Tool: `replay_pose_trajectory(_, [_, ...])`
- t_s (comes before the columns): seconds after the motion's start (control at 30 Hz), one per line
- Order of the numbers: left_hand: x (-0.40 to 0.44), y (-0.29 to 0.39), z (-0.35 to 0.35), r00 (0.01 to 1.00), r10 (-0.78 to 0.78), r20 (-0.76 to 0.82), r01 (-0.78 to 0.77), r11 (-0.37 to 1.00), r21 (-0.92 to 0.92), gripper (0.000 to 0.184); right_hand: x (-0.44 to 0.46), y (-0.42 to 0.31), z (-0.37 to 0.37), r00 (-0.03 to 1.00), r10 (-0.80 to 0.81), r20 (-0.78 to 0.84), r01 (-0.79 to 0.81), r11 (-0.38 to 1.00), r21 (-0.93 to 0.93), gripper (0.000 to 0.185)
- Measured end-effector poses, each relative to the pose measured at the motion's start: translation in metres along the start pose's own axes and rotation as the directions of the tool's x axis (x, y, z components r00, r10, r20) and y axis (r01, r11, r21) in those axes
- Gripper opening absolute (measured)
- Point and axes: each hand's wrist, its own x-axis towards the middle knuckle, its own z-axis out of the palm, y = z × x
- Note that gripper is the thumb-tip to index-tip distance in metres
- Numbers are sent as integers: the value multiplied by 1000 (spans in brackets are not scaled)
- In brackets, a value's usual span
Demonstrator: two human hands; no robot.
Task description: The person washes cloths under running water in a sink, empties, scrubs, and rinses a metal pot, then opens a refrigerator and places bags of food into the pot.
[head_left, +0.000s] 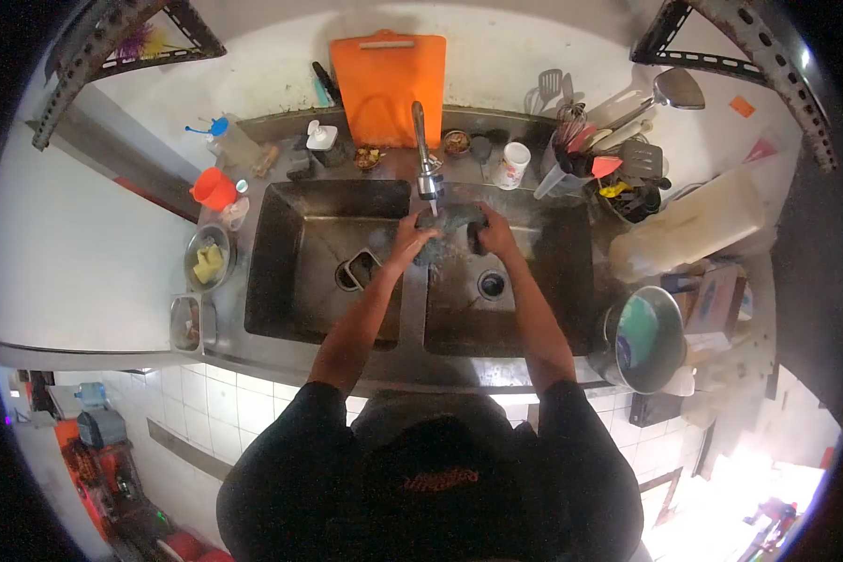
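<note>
Beneath the running faucet (428, 178), a dark grey-green item (457, 217), perhaps a cloth, is held between both hands. My left hand (408, 240) grips its left end with closed fingers. On the other end, my right hand (494, 231) is closed, near a dark part that hangs down. The item is over the divider of a double steel sink (414, 300). A small rectangular container (362, 269) lies in the left basin, and a drain (491, 285) shows in the right one. What exactly the item is cannot be made out.
An orange cutting board (391, 89) leans on the wall behind the faucet. A soap bottle (322, 140), a white jar (511, 167) and a utensil holder (564, 169) line the back. A metal bowl (210, 258) stands left, a large pot (648, 339) right.
</note>
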Motion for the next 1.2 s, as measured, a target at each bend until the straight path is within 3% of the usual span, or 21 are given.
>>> replay_pose_trajectory(0.03, [0,1,2,998,-51,-47,45,990,-133,56,-11,-5,1,992,129,13,-128,991,-49,47])
replay_pose_trajectory(0.07, [1,0,7,998,-47,-44,41,991,-130,56,-19,-7,10,992,127,7,-126,991,-48,47])
replay_pose_trajectory(0.13, [-2,3,27,981,61,-184,-113,949,-293,56,-32,-15,46,942,329,-74,-324,944,65,45])
replay_pose_trajectory(0.17, [-4,9,38,969,90,-232,-168,925,-340,57,-35,-14,69,941,329,-76,-324,944,65,45])
replay_pose_trajectory(0.23, [-13,46,55,949,-32,-314,-50,967,-251,60,-39,-5,107,951,205,-230,-104,916,387,43])
replay_pose_trajectory(0.27, [-14,43,53,957,-50,-287,-17,974,-226,57,-44,3,107,952,210,-221,-113,916,386,43])
replay_pose_trajectory(0.3, [-10,30,44,979,-35,-202,-1,984,-177,55,-47,13,102,980,195,45,-197,980,28,44])
replay_pose_trajectory(0.37, [2,-20,18,998,14,59,-13,1000,-26,51,-57,5,82,915,264,305,-157,930,-332,46])
replay_pose_trajectory(0.47, [5,-25,-5,949,-84,304,33,985,168,46,-54,-48,15,829,312,463,-232,947,-222,48])
replay_pose_trajectory(0.5, [8,-33,-10,934,-226,275,237,971,-7,43,-53,-50,3,925,84,371,33,954,-298,54])
replay_pose_trajectory(0.53, [10,-38,-12,889,-366,275,422,888,-181,41,-52,-51,-2,941,-170,292,279,877,-391,60])
replay_pose_trajectory(0.57, [2,-2,-8,754,-539,376,652,685,-326,41,-50,-53,-2,943,-167,287,275,877,-394,60])
replay_pose_trajectory(0.63, [-6,8,-9,798,-460,390,590,729,-347,39,-41,-58,2,901,-274,336,426,705,-567,75])
replay_pose_trajectory(0.7, [-8,14,-13,841,-380,386,521,762,-384,37,-29,-63,6,899,-321,297,436,718,-543,68])
replay_pose_trajectory(0.77, [-7,24,-12,740,-470,481,527,849,19,33,-17,-68,7,893,-365,264,450,734,-509,62])
replay_pose_trajectory(0.9, [-9,56,-2,748,-432,504,426,895,134,24,7,-53,5,829,-410,381,557,669,-492,64])
replay_pose_trajectory(0.97, [-14,46,-2,849,-48,526,-16,993,116,22,1,-41,12,819,-412,399,570,663,-485,72])
replay_pose_trajectory(1.0, [-11,36,-6,847,-49,530,-15,993,116,22,1,-37,18,851,-372,371,521,688,-504,67])
replay_pose_trajectory(1.1, [4,1,-12,851,-124,510,-44,951,305,21,-2,-28,35,910,-236,341,398,727,-559,61])
replay_pose_trajectory(1.17, [6,1,-9,835,-448,319,182,773,608,31,-4,-38,41,929,-151,339,335,733,-592,61])
replay_pose_trajectory(1.2, [6,3,-11,839,-444,314,179,771,611,31,-3,-43,40,926,-123,357,324,743,-585,60])
